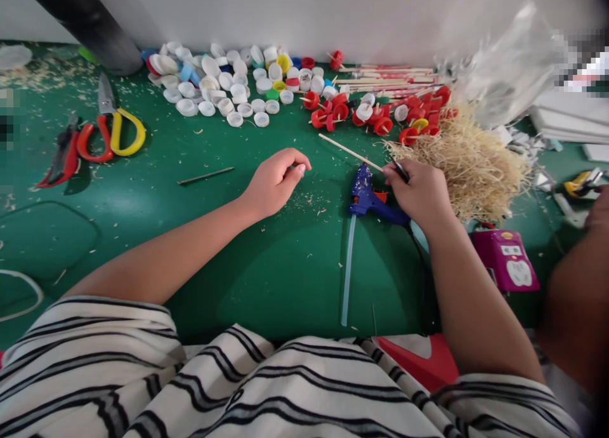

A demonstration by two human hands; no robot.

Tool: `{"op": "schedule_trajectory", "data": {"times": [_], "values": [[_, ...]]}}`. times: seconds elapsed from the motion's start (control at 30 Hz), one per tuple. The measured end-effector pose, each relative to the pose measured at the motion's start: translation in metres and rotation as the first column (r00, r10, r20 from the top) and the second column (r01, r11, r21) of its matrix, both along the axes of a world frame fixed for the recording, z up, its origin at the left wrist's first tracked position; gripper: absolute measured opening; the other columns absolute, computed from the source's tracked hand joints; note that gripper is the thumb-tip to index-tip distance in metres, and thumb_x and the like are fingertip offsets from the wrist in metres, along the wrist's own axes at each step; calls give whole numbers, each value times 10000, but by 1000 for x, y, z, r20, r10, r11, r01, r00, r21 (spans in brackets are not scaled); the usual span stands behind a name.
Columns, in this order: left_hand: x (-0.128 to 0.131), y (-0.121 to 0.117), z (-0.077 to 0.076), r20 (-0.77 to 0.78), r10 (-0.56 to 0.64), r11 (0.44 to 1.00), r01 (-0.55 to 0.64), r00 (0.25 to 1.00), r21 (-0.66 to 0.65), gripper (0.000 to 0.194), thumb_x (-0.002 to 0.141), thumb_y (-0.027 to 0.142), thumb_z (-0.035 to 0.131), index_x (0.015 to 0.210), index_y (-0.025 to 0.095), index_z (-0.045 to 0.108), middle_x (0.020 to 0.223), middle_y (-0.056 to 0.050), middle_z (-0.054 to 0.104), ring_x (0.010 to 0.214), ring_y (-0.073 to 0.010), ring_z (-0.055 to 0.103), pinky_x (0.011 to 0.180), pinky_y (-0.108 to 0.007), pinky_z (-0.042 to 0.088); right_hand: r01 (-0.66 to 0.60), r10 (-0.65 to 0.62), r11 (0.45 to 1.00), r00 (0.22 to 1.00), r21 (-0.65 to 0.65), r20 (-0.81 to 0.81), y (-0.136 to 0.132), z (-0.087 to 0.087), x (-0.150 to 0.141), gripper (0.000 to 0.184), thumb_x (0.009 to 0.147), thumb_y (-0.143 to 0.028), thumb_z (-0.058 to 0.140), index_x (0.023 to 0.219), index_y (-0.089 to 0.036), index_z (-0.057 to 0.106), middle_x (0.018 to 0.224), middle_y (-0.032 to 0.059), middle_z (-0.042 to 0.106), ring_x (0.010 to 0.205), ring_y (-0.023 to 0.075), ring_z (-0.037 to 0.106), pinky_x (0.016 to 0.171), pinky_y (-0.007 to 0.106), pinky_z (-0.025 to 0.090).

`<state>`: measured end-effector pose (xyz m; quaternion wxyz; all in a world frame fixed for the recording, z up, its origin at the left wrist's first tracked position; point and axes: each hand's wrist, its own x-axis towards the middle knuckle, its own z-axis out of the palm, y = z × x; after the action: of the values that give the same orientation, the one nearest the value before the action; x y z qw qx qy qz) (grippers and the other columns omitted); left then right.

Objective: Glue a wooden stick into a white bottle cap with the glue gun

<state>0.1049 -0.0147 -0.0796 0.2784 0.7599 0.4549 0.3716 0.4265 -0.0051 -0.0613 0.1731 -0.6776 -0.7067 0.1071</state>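
My right hand [423, 187] is closed on a thin wooden stick [349, 151], which points up and to the left. A small dark object [401, 171] also shows between its fingers; its kind is unclear. Below that hand lies a blue hot glue gun [364, 190] with a long translucent glue stick [349, 266] coming out of its rear. My left hand [276, 181] hovers over the green table with its fingers curled in, thumb near the index finger, and nothing visible in them. To its left a thin metal rod [205, 176] rests on the table.
Bottle caps [223, 82] are heaped at the back, beside red caps on sticks [375, 115]. Wood shavings [480, 165] pile up at right, near a purple power socket [508, 260]. Scissors [111, 124] and red-handled pruners [66, 152] lie left. Another person's arm [580, 285] is at far right.
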Motion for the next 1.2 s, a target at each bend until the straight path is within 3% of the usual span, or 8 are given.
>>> {"op": "schedule_trajectory", "data": {"times": [0.7, 1.2], "values": [[1, 1, 0, -2, 14, 1000, -14, 1000, -24, 156, 1016, 255, 527, 1032, 223, 679, 928, -30, 712, 691, -140, 558, 682, -319, 464, -44, 46, 998, 998, 53, -44, 10, -7, -3, 168, 995, -383, 645, 1000, -272, 771, 961, 102, 828, 979, 340, 762, 854, 457, 523], [2, 0, 1, -12, 21, 1000, -21, 1000, -18, 161, 988, 207, 520, 1024, 229, 675, 972, -38, 741, 711, -144, 576, 701, -319, 487, 24, -24, 1000, 1000, -8, -18, -2, 8, 2, 301, 1034, -518, 547, 897, -287, 681, 826, 96, 741, 805, 304, 671, 742, 428, 447]]}}
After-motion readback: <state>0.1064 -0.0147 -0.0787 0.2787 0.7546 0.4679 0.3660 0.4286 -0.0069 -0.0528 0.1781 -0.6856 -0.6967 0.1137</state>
